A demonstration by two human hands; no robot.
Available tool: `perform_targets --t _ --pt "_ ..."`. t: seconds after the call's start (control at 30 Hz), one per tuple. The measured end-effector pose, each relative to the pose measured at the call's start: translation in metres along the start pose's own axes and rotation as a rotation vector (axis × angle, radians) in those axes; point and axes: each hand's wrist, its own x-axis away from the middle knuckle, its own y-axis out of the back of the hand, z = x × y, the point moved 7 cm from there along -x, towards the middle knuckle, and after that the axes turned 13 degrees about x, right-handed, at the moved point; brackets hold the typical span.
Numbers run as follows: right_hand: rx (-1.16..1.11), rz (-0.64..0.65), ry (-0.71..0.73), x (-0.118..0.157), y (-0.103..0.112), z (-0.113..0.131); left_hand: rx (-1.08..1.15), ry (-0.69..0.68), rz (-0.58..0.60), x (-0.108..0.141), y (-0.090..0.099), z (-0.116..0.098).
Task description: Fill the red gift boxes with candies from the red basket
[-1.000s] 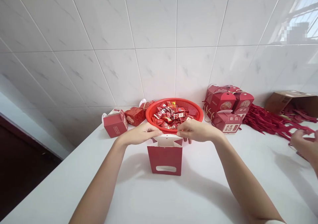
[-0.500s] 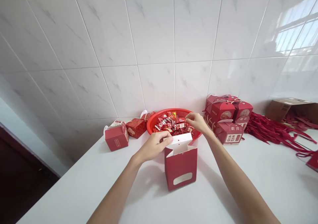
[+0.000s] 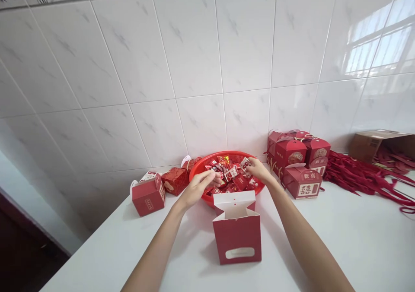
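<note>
A red oval basket [image 3: 194,169] full of small wrapped candies [image 3: 240,182] stands against the wall. Over its right part, my right hand [image 3: 257,170] pinches a red and white candy packet [image 3: 245,163]. My left hand [image 3: 200,187] is at the basket's left front edge, its fingers bent together; what they hold, if anything, is too small to name. Just in front of the basket a red paper box [image 3: 238,236] stands upright with its top open, showing a white inside and a window low on its front. Neither hand touches the box.
Closed red gift boxes [image 3: 148,195] stand left of the basket on the white table [image 3: 188,257]. More boxes [image 3: 301,182] are stacked at the right. Beyond them lie dark red ribbons [image 3: 345,171] and an open cardboard carton [image 3: 365,147].
My left hand has left the box's white flap and moved to the basket. A packet now shows in my right hand's fingers. The view has shifted upward.
</note>
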Motion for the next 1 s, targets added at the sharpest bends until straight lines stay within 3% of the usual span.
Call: perform_targets --t 0.17,0.23,0.33,0.57,0.67,0.8,0.9,1.0 --pt "-0.650 -0.054 0.006 -0.008 0.004 -0.010 -0.230 0.071 0.073 -0.053 -0.007 0.038" --pt "-0.810 -0.056 -0.029 -0.010 0.001 -0.013 -0.359 0.133 0.141 -0.068 -0.016 0.055" --pt "-0.869 -0.077 -0.090 -0.012 -0.001 -0.014 -0.597 0.167 0.278 -0.080 -0.032 0.068" --pt "-0.925 -0.050 -0.099 -0.010 -0.002 -0.006 -0.945 0.061 0.470 -0.085 -0.067 0.062" --pt "-0.935 -0.068 -0.094 -0.009 0.000 -0.007 -0.941 0.060 0.418 -0.088 -0.066 0.062" --pt "-0.933 -0.081 -0.092 -0.009 0.001 -0.009 -0.694 0.091 0.146 -0.096 -0.041 0.059" --pt "-0.944 -0.050 -0.096 -0.008 -0.001 -0.007 -0.487 0.027 -0.020 -0.099 -0.024 0.051" --pt "-0.938 -0.018 -0.085 -0.005 -0.001 -0.002 -0.391 -0.059 -0.100 -0.098 -0.016 0.042"
